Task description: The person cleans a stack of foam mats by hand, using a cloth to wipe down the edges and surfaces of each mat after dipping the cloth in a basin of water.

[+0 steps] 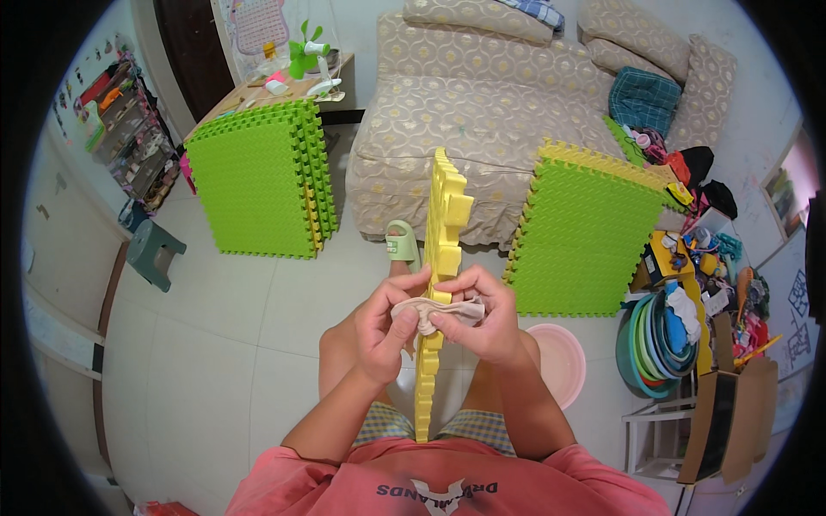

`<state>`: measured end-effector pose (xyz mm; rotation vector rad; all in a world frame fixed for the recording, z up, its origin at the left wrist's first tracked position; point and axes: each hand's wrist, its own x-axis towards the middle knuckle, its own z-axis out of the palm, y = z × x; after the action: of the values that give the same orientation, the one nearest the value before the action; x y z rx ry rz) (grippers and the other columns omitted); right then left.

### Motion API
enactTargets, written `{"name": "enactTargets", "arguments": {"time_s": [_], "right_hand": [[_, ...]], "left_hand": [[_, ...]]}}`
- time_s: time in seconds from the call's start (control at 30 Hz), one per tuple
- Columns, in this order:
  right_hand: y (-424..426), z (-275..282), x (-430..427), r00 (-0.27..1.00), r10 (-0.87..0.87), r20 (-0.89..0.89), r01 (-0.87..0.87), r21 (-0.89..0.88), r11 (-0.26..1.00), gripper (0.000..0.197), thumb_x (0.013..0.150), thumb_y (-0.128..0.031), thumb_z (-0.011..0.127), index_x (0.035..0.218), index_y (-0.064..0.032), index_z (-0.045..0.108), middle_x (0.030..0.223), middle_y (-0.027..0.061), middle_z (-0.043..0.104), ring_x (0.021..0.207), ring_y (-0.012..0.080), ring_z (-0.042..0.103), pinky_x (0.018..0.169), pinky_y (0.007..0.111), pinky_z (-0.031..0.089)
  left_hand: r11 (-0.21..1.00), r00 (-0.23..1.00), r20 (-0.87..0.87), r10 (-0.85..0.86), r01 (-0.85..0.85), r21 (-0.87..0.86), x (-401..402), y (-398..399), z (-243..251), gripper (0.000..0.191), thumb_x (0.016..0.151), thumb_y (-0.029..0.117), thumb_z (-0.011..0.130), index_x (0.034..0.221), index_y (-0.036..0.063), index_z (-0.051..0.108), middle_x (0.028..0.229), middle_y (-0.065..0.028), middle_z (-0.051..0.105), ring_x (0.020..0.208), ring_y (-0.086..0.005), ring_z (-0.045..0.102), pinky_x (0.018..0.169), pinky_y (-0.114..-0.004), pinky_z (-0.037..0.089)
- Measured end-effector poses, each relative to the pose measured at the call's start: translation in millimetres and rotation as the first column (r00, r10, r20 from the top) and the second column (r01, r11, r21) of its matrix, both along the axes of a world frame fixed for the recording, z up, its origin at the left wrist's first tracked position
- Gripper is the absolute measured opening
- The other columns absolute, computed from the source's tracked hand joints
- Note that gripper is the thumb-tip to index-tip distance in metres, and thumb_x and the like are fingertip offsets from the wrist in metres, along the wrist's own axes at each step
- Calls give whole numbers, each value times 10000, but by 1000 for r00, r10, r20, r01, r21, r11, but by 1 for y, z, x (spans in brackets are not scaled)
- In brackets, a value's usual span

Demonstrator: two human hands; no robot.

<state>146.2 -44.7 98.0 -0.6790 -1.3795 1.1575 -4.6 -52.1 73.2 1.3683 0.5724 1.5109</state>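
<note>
A yellow foam mat tile (446, 213) stands on edge between my legs, its toothed rim turned up towards me. Across that rim lies a crumpled beige cloth (426, 309). My left hand (390, 322) pinches the cloth's left part between thumb and fingers. On the other side, my right hand (481, 316) grips the cloth's right part, its fingers close to the tile's teeth. The tile's broad faces are seen almost edge-on, and its lower edge is hidden.
Green foam tiles (251, 187) stand stacked at left; more green and yellow tiles (587, 238) lean against the sofa (445, 116). A pink basin (560, 364) sits by my right leg. Stacked basins (629, 348) and an open cardboard box (729, 419) are at right, a stool (151, 248) at left.
</note>
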Motion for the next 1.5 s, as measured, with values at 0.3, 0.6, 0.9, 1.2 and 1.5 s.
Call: {"name": "enactTargets", "arguments": {"time_s": [0.3, 0.6, 0.9, 1.2, 1.5], "right_hand": [[10, -9, 6, 990, -106, 97, 107, -4, 994, 178, 763, -81, 696, 778, -27, 527, 701, 27, 600, 585, 36, 527, 478, 193, 404], [5, -8, 7, 997, 18, 76, -20, 23, 1000, 176, 754, -77, 702, 809, -22, 544, 671, 13, 583, 569, 28, 519, 469, 196, 399], [11, -9, 13, 994, -15, 107, 10, 48, 999, 192, 751, -105, 712, 815, -16, 555, 666, 31, 618, 547, 50, 552, 464, 201, 411], [10, -12, 9, 976, -146, 164, 126, 126, 984, 197, 764, -139, 709, 789, -20, 555, 684, 42, 617, 524, 53, 539, 455, 207, 410], [8, -11, 8, 998, -43, 38, 39, 100, 994, 188, 771, -135, 701, 778, -15, 557, 656, 26, 604, 569, 42, 538, 484, 203, 414]], "left_hand": [[998, 1000, 2, 14, -14, 56, 7, 6, -2, 200, 906, 175, 488, 873, -22, 482, 1181, -201, 509, 917, -123, 511, 811, -263, 412], [999, 999, 15, 44, -44, 31, 8, 4, -10, 204, 904, 179, 491, 866, -21, 482, 1170, -203, 516, 924, -127, 512, 814, -264, 411], [998, 998, 9, 57, -56, -12, 12, 4, -7, 208, 905, 181, 495, 860, -21, 471, 1162, -202, 517, 918, -130, 511, 806, -260, 412], [996, 997, -22, 74, -75, -38, 14, 2, 2, 207, 903, 181, 504, 859, -18, 471, 1149, -196, 521, 934, -130, 513, 814, -262, 413], [997, 997, -20, 79, -79, 8, 13, 4, -6, 186, 906, 161, 491, 872, -20, 474, 1148, -194, 519, 941, -132, 511, 828, -260, 406]]}}
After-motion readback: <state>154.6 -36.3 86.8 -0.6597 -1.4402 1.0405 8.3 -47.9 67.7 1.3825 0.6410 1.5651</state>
